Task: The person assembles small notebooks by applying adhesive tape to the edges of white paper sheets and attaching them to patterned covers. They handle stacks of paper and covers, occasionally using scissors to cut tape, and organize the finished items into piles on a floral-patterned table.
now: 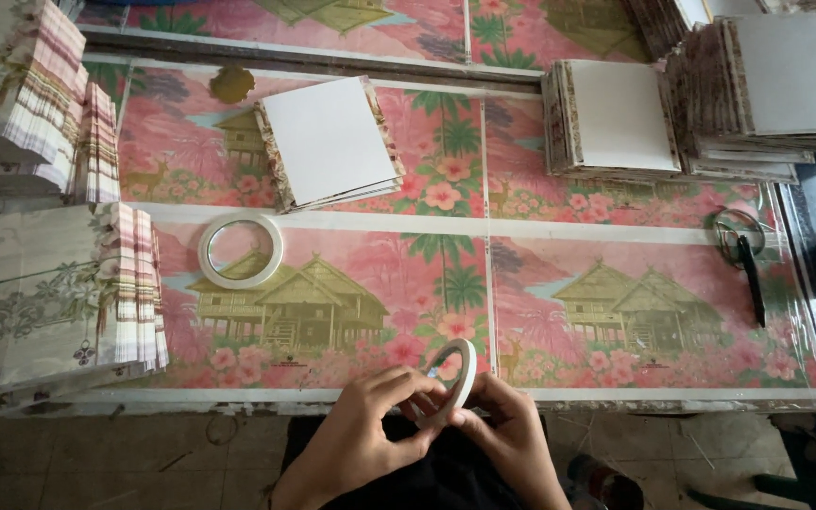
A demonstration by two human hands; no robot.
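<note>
Both my hands hold a thin white tape roll (455, 376) upright at the table's near edge. My left hand (361, 434) pinches the roll's lower rim with thumb and fingers. My right hand (512, 434) grips it from the right side. A second, larger white tape ring (241, 249) lies flat on the pink picture-covered table (559, 321), to the left and further away. A small stack of folded white card sheets (330, 142) rests beyond it, towards the middle.
Stacks of patterned folded sheets (49, 293) fill the left side. More white-topped stacks (616, 118) stand at the back right. Black-handled scissors (746, 260) lie at the right. A small gold piece (231, 85) sits at the back left. Tiled floor shows below the table edge.
</note>
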